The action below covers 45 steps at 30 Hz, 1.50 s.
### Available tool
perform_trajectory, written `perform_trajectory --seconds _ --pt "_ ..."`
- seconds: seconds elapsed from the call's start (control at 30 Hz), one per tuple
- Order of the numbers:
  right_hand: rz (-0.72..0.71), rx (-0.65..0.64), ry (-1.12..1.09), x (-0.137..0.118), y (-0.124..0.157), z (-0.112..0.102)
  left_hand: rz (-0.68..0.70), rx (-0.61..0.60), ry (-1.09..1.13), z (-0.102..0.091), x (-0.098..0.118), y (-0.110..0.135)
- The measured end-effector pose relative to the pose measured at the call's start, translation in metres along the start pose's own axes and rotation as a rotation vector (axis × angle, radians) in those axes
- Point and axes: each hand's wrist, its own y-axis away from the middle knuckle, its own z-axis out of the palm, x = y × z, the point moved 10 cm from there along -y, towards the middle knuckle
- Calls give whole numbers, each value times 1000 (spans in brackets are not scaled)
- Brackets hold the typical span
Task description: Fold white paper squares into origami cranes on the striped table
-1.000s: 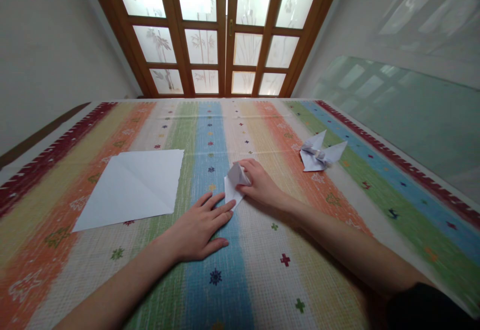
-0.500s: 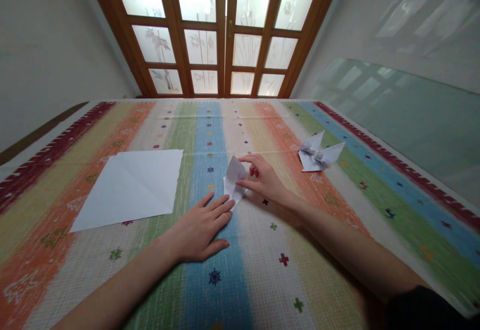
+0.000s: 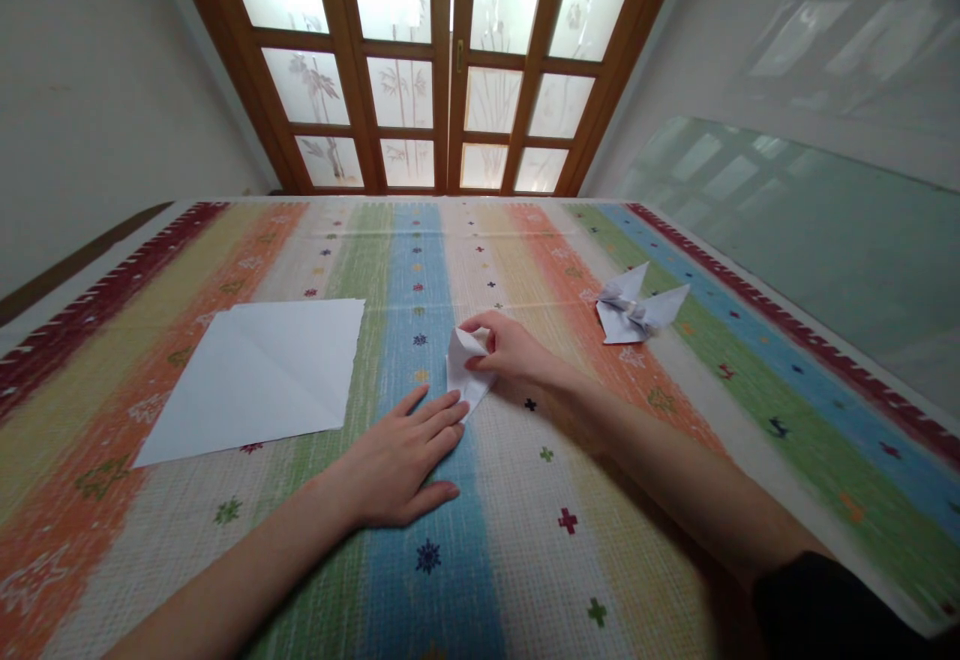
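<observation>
Right hand (image 3: pixel 514 348) grip: we have thumb and forefinger clamped on the raised flap (image 3: pixel 468 344) of a small folded white paper (image 3: pixel 459 378), which lies directly under the grip, partly hidden by both hands. Just below the grip and to its left, our left hand (image 3: pixel 409 455) lies palm down, fingers flat and slightly apart, fingertips on the paper's near corner, grasping nothing. Below and right of the grip, our right forearm runs back to a black sleeve (image 3: pixel 825 600). Under everything, a striped cloth (image 3: pixel 540 560) covers the worktop; the paper sits where its blue and off-white stripes meet. Left of the grip, well apart, a larger flat white sheet (image 3: pixel 259 370) with a faint diagonal crease; one sheet or several, we can't tell. Right of the grip and a bit farther out, a folded paper figure (image 3: pixel 626 322) with pointed parts sticking up. Far beyond the grip, wooden doors (image 3: pixel 444 70) with frosted panes; far right, a pale green panel (image 3: pixel 810 200).
</observation>
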Motion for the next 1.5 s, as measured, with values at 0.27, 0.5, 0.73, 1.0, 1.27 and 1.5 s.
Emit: perform_trajectory --seconds 0.27,0.5,0.73,1.0,1.27,1.5 --pt "-68 -63 -139 -7 7 -2 -16 9 -3 -1 0 -9" --pt "-146 -150 -363 -15 8 -13 -48 2 -39 -8 -1 -30" --pt "-91 -84 -318 -17 -3 -12 -65 -7 -127 -8 -5 -50" --pt "-59 -134 -157 -23 -13 -4 -38 14 -144 -7 -5 -63" --pt "-77 -79 -138 -23 -1 -9 -40 48 -116 -4 -7 -63" --pt "-260 -108 -352 -40 8 -27 -34 76 -105 -5 -8 -65"
